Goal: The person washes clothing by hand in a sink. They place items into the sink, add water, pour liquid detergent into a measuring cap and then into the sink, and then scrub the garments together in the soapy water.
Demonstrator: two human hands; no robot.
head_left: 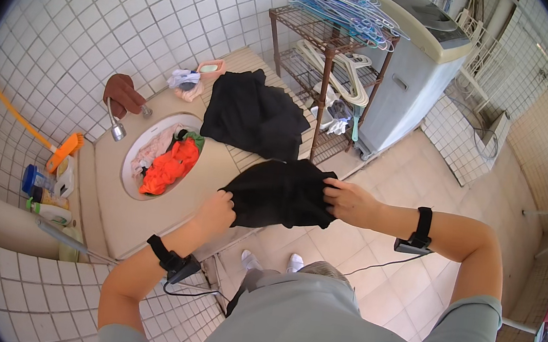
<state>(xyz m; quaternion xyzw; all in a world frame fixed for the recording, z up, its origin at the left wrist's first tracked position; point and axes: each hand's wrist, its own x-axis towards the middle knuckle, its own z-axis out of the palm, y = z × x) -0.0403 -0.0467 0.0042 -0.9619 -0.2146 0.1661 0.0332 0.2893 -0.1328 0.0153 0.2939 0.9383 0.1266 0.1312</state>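
Note:
Both my hands grip a black garment (278,195) and hold it spread between them, over the front edge of the washbasin counter. My left hand (215,212) is closed on its left side. At the opposite side, my right hand (350,203) pinches the cloth, fingers on top. The garment's exact kind cannot be made out. Just beyond it, another black cloth item (253,114) lies spread on the ribbed part of the counter. Left of these, an oval basin (128,177) holds a bright orange-red garment (172,165), pale pink cloth (153,148) and some dark green cloth (193,139).
A faucet (117,130) with a brown cloth over it stands behind the basin. A soap dish (211,69) sits near the wall. Right of the counter are a brown rack (329,55) with hangers (348,12) and a washing machine (405,78). Bottles (53,212) and an orange brush (66,151) are at left.

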